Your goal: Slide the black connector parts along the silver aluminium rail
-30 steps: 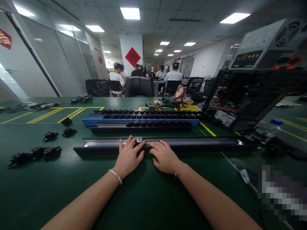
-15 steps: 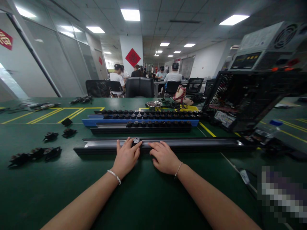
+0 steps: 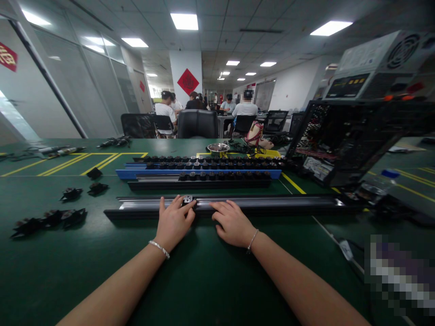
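Note:
A long black channel rail [image 3: 278,206] with a shiny metal inner track lies crosswise in front of me. In its track sits a small black block with a silvery top [image 3: 188,199]. My left hand [image 3: 175,224] has its fingers around this block, the index finger at its right side. To the right, my right hand [image 3: 234,225] rests its outstretched fingertips on the near part of the rail, holding nothing. The undersides of the fingers on both hands are hidden.
Behind the rail lie a blue rail [image 3: 156,174] and a shorter black rail [image 3: 152,184], with rows of similar blocks. Loose black parts [image 3: 73,217] are at left. A metal bowl [image 3: 218,147] stands farther back. An open computer case [image 3: 336,136] stands at right, near a bottle [image 3: 382,183].
My left hand has moved slightly left along the rail, and the small block has shifted left with it. My right hand has stayed in place.

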`<move>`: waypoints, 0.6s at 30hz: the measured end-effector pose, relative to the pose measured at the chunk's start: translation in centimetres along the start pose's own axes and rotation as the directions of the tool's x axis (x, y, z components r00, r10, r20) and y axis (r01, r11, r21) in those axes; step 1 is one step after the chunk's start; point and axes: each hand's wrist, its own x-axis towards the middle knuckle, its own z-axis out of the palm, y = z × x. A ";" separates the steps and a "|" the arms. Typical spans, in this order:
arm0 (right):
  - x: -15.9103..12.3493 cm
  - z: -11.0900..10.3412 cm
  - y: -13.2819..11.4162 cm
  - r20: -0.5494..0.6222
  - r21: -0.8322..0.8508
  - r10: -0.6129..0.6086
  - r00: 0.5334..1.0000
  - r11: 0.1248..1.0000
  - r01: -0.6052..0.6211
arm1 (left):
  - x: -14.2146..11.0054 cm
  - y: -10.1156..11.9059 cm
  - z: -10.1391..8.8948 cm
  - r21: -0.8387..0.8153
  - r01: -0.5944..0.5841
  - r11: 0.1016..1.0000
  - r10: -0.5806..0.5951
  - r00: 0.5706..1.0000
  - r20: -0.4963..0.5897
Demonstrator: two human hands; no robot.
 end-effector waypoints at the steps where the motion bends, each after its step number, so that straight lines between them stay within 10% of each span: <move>1: 0.0 0.0 0.0 0.000 0.000 0.000 1.000 1.000 0.000 | 0.0 -0.1 0.0 -0.002 0.006 1.000 -0.006 1.000 0.000; 18: -0.1 0.0 0.2 0.008 0.015 0.003 1.000 1.000 -0.004 | 0.0 -1.2 -0.4 -0.001 0.088 0.996 -0.088 0.996 -0.022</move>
